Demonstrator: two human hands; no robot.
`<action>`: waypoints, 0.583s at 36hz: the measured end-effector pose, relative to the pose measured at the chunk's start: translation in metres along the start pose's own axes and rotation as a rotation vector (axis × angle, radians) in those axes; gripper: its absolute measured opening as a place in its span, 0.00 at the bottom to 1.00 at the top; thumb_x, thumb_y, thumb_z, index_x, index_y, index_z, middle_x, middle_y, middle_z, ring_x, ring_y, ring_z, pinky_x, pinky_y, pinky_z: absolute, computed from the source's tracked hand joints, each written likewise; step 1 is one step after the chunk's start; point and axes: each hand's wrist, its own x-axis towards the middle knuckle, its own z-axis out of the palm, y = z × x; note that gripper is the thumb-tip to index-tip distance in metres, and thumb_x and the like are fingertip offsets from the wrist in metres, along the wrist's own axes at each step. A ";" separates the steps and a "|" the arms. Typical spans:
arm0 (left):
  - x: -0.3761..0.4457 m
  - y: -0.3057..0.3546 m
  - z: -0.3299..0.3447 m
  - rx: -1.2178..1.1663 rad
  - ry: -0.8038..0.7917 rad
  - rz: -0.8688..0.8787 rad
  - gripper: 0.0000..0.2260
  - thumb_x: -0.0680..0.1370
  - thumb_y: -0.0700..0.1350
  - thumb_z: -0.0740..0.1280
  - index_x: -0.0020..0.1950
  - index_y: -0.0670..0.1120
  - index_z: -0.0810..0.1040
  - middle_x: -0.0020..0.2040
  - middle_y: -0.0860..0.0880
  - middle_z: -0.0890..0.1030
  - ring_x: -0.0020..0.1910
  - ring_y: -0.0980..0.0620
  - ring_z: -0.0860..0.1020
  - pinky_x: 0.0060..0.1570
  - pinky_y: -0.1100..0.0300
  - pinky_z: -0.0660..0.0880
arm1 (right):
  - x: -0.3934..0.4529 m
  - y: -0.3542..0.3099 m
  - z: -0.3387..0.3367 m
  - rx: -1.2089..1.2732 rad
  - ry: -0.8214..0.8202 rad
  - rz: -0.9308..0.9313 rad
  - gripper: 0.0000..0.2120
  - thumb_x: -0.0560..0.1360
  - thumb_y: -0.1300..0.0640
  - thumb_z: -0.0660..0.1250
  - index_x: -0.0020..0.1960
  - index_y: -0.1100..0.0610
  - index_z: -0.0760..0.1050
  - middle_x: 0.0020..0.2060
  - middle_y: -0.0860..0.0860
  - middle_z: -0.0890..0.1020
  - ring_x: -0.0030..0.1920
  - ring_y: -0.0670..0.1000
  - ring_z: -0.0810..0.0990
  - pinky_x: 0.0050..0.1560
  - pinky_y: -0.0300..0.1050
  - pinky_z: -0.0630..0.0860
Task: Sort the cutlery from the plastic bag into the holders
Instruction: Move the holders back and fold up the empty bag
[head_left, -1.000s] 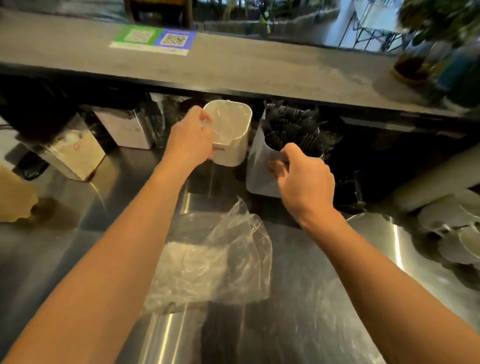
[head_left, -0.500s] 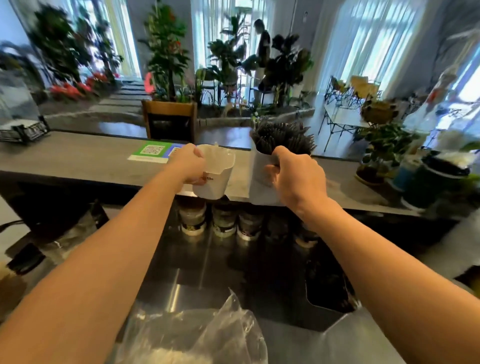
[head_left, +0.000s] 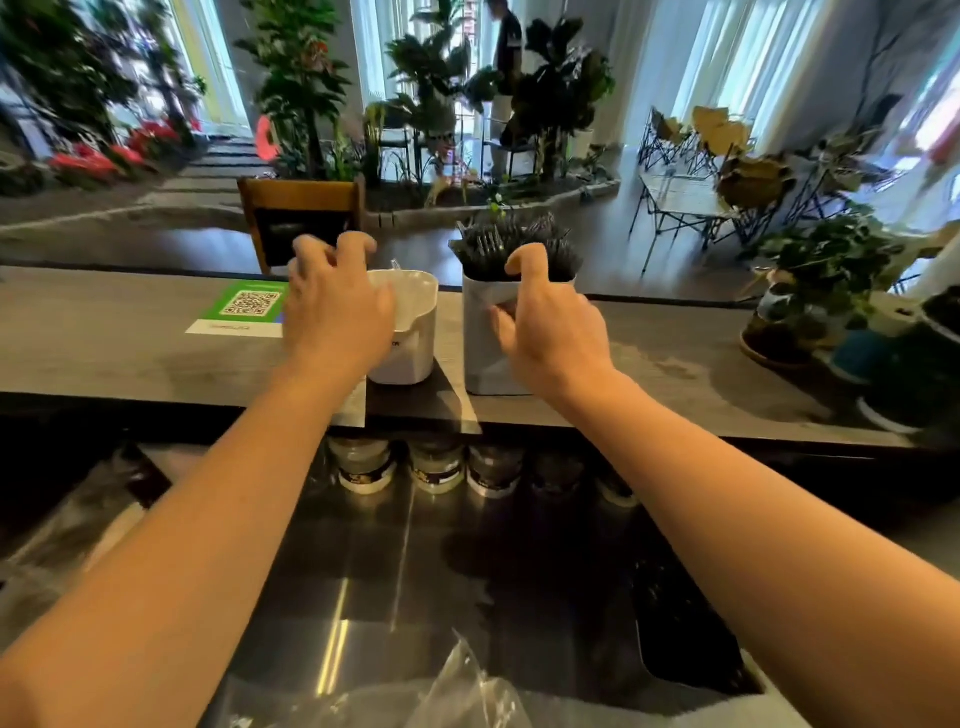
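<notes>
Forks (head_left: 511, 240) upright, tines seemingly up.

My left hand (head_left: 337, 312) is hovering over the rim of the white holder (head_left: 410, 332), and my right hand (head_left: 550, 332) is staying just beside the holder of black forks (head_left: 511, 291), so the narrow gap between the two holders is staying open. The upper surface (head_left: 104, 343) is lying free to the left, past the QR sticker (head_left: 249, 306). To the right, potted plants (head_left: 821, 291) are blocking the way. Below, a row of jars (head_left: 436, 467) is closing the back of the steel surface (head_left: 363, 597), and the plastic bag (head_left: 467, 696) is lying at its near edge.
</notes>
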 end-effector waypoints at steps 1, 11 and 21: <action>-0.003 0.007 0.000 -0.020 0.062 0.093 0.17 0.80 0.48 0.63 0.69 0.49 0.68 0.65 0.41 0.66 0.63 0.39 0.68 0.59 0.47 0.68 | -0.002 0.000 0.001 0.027 0.010 -0.008 0.16 0.81 0.52 0.64 0.64 0.55 0.62 0.39 0.51 0.80 0.37 0.59 0.76 0.35 0.51 0.70; -0.086 0.087 0.011 -0.355 -0.042 0.454 0.05 0.79 0.39 0.63 0.53 0.46 0.75 0.49 0.52 0.75 0.47 0.51 0.74 0.45 0.55 0.74 | -0.090 0.018 -0.027 0.162 0.012 0.089 0.08 0.81 0.51 0.63 0.53 0.56 0.73 0.43 0.53 0.83 0.42 0.59 0.80 0.40 0.56 0.78; -0.223 0.135 0.126 -0.203 -0.837 0.156 0.24 0.82 0.51 0.62 0.76 0.50 0.59 0.66 0.41 0.71 0.60 0.42 0.76 0.58 0.49 0.74 | -0.242 0.122 -0.015 0.082 -0.151 0.360 0.06 0.77 0.53 0.65 0.52 0.53 0.77 0.49 0.50 0.77 0.51 0.51 0.77 0.49 0.51 0.78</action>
